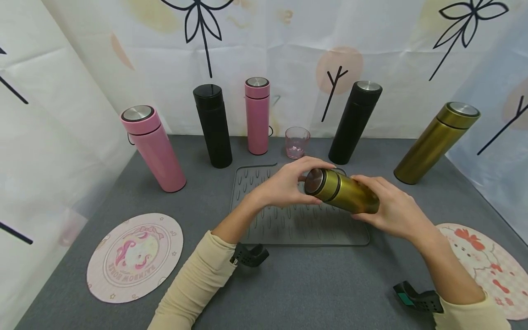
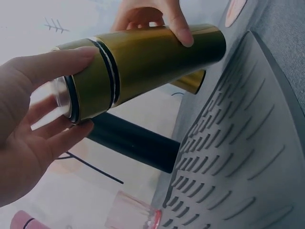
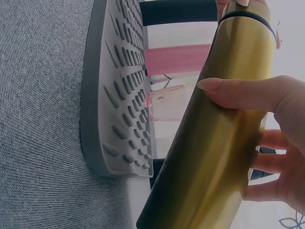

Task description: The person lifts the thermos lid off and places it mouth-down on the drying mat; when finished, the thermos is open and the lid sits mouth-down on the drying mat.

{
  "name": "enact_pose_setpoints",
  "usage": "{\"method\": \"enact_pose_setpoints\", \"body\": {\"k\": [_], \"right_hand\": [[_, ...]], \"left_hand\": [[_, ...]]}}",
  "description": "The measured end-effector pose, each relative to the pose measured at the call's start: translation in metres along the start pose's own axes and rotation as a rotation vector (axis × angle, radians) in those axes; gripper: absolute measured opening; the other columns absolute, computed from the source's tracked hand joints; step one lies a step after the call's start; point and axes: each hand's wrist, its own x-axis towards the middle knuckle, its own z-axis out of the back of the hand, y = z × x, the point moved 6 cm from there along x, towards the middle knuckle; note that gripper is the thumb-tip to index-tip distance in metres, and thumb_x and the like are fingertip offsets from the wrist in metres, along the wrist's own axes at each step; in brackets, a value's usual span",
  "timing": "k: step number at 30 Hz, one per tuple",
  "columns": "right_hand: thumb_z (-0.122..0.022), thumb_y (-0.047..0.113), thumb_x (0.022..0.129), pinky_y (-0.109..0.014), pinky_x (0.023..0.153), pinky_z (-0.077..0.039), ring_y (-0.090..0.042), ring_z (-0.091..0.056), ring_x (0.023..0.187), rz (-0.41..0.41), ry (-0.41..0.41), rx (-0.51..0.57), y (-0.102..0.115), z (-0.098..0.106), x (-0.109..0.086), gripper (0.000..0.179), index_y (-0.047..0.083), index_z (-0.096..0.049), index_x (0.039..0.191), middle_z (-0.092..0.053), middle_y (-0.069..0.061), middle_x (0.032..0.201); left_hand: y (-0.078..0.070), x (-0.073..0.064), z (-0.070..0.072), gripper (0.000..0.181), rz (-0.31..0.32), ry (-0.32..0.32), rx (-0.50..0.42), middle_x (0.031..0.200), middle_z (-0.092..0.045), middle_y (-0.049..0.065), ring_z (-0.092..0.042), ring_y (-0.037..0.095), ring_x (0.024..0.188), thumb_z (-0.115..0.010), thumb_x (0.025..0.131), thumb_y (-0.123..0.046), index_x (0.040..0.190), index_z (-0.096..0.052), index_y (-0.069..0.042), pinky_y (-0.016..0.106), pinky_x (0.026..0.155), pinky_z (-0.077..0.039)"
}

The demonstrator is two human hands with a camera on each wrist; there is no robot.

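Observation:
A gold thermos flask is held tilted on its side above a grey ridged drying mat. Its lid is pinched between the thumb and fingers of my left hand. Around the flask's body, nearer the base, curls my right hand. In the left wrist view the lid sits against the body at a dark ring, and I cannot tell whether it is screwed tight. The right wrist view shows the thumb of that hand lying across the gold body, fingers behind it.
Along the back stand a pink flask, a black flask, another pink flask, a small clear pink glass, a second black flask and another gold flask. Round pink placemats lie at left and right.

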Motion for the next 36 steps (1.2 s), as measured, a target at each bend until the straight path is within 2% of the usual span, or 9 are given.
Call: {"method": "enact_pose_setpoints", "body": {"k": [3,9,15,23,27,30,32,36], "right_hand": [[-0.091,0.016,0.062,-0.059,0.073,-0.048,-0.034,-0.055,0.097,-0.003,0.0,0.01,0.0,0.0,0.0,0.084,0.009,-0.048,0.134,-0.055,-0.018,0.116],[-0.091,0.013,0.06,-0.059,0.072,-0.049,-0.034,-0.055,0.098,0.009,-0.051,-0.003,0.003,0.003,0.002,0.085,0.01,-0.049,0.134,-0.055,-0.017,0.115],[-0.092,0.012,0.059,-0.061,0.071,-0.049,-0.035,-0.055,0.098,0.016,-0.086,-0.03,0.005,0.004,0.003,0.086,0.009,-0.049,0.133,-0.054,-0.017,0.115],[-0.093,0.009,0.055,-0.064,0.067,-0.047,-0.04,-0.054,0.102,0.058,-0.175,-0.127,0.008,0.01,0.004,0.089,0.011,-0.049,0.133,-0.053,-0.019,0.117],[-0.093,0.008,0.053,-0.064,0.066,-0.047,-0.042,-0.054,0.099,0.047,-0.234,-0.181,0.002,0.016,0.003,0.09,0.011,-0.049,0.132,-0.054,-0.02,0.115],[-0.093,0.006,0.052,-0.066,0.065,-0.046,-0.043,-0.054,0.096,0.0,-0.263,-0.175,-0.007,0.022,0.0,0.09,0.011,-0.049,0.13,-0.054,-0.022,0.111],[-0.093,0.006,0.052,-0.067,0.064,-0.045,-0.042,-0.054,0.093,-0.037,-0.256,-0.139,-0.014,0.023,-0.002,0.09,0.009,-0.047,0.13,-0.054,-0.023,0.108],[-0.092,0.009,0.056,-0.063,0.069,-0.046,-0.039,-0.053,0.091,-0.104,-0.199,-0.039,-0.026,0.021,-0.002,0.09,0.005,-0.044,0.133,-0.053,-0.024,0.108]], "left_hand": [[0.0,-0.001,0.003,0.068,0.053,-0.02,0.009,0.131,-0.049,0.005,-0.046,0.012,0.112,-0.082,0.075,-0.011,0.136,-0.051,-0.009,0.021,0.083,-0.049],[-0.003,-0.003,0.008,0.063,0.183,-0.105,-0.012,0.12,-0.054,0.001,-0.052,0.014,0.106,-0.081,0.077,-0.02,0.134,-0.054,-0.013,0.02,0.077,-0.051],[-0.004,-0.006,0.009,0.058,0.257,-0.179,-0.022,0.111,-0.056,-0.001,-0.056,0.014,0.1,-0.082,0.076,-0.024,0.128,-0.058,-0.013,0.021,0.075,-0.051],[0.002,-0.01,0.013,0.052,0.389,-0.271,-0.057,0.105,-0.058,-0.002,-0.056,0.013,0.094,-0.078,0.077,-0.038,0.122,-0.061,-0.017,0.026,0.07,-0.052],[0.003,-0.016,0.027,0.054,0.445,-0.395,-0.091,0.104,-0.06,-0.001,-0.059,0.015,0.091,-0.077,0.077,-0.042,0.122,-0.06,-0.017,0.028,0.069,-0.052],[0.003,-0.02,0.038,0.054,0.461,-0.478,-0.109,0.105,-0.061,-0.002,-0.06,0.016,0.091,-0.078,0.077,-0.042,0.123,-0.061,-0.019,0.031,0.07,-0.052],[0.004,-0.02,0.041,0.055,0.456,-0.473,-0.095,0.107,-0.061,-0.002,-0.06,0.016,0.094,-0.078,0.077,-0.041,0.125,-0.061,-0.02,0.031,0.072,-0.052],[0.009,-0.018,0.042,0.062,0.444,-0.419,-0.047,0.117,-0.059,-0.001,-0.057,0.016,0.103,-0.078,0.078,-0.037,0.133,-0.055,-0.018,0.031,0.076,-0.051]]}}
